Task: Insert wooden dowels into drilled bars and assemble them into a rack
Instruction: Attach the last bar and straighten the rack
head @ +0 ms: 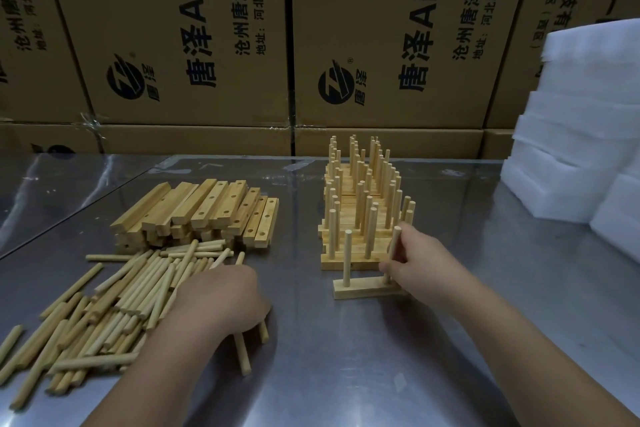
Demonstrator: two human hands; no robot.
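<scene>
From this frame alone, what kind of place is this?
Likely a warehouse or workshop assembly bench: stacked printed cartons behind the table, piled white foam blocks, heaps of loose dowels and drilled bars.

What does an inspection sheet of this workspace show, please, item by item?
Surface: reflective metal table.
Job's things: loose dowels heaped left; drilled bars stacked behind; finished pieces piled centre; front bar carries two upright dowels.
Clutter: white foam blocks at right.
Hands: left hand grips loose dowels; right hand holds the bar's right dowel.
Cables: nothing seen.
Surroundings: printed cardboard boxes behind.
</scene>
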